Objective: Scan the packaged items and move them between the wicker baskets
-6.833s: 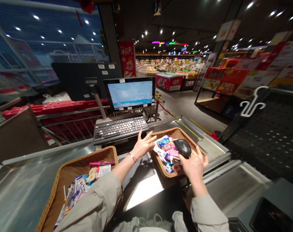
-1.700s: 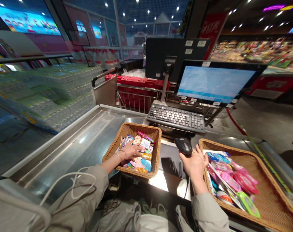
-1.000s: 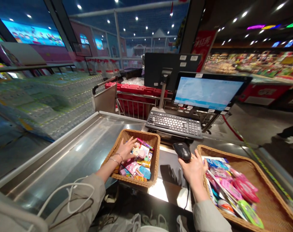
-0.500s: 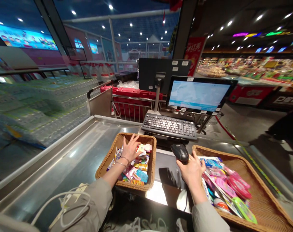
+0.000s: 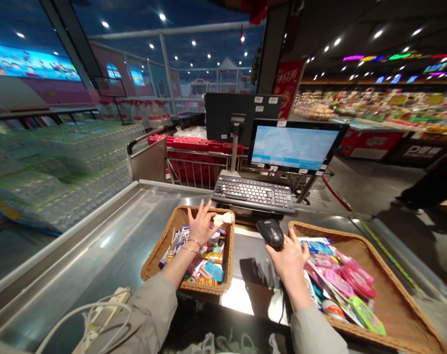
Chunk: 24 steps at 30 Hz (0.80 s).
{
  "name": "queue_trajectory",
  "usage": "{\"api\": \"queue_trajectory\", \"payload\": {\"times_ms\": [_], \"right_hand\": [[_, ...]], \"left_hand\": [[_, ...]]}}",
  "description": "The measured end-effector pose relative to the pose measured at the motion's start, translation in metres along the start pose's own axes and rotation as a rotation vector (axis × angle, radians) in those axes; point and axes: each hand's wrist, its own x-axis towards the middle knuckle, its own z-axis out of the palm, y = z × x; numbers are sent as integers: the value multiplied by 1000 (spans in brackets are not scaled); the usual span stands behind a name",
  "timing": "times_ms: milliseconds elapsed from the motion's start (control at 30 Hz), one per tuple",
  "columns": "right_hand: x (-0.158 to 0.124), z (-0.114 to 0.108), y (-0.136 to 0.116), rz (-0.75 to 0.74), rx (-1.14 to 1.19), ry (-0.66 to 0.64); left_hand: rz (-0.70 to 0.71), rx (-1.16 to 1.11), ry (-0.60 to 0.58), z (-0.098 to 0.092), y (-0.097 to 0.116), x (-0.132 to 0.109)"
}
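Observation:
My left hand [image 5: 200, 228] is over the smaller wicker basket [image 5: 146, 263], pinching a small white-and-yellow packet [image 5: 223, 219] near the basket's far right corner. Its other fingers are spread. Below it the basket holds many small wrapped sweets [image 5: 214, 270] in mixed colours. My right hand [image 5: 290, 258] grips a black handheld barcode scanner [image 5: 270, 232], whose head points forward and left; the grip is mostly hidden by the hand. Beside this hand stands a larger wicker basket [image 5: 400, 295] with pink, green and blue packaged goods [image 5: 350, 280].
A keyboard [image 5: 253, 191] and a lit monitor [image 5: 295, 147] stand beyond the baskets on the metal counter [image 5: 123, 236]. A power strip with white cables [image 5: 105, 314] lies near my left sleeve. Behind are a cart [image 5: 193, 169] and stacked bottle packs [image 5: 61, 162].
My left hand has lifted the small packet slightly up and to the right, clear of the other sweets. My right hand still holds the scanner. The whole view has shifted a little.

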Motion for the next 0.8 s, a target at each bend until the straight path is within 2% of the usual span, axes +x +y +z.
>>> {"api": "queue_trajectory", "payload": {"times_ms": [233, 567, 800], "right_hand": [[2, -2, 4, -19, 13, 26], [1, -8, 3, -47, 30, 58], [2, -12, -1, -91, 48, 61]], "left_hand": [[55, -67, 253, 4, 20, 13], [73, -104, 329, 14, 38, 25], [94, -138, 335, 18, 53, 30]]}}
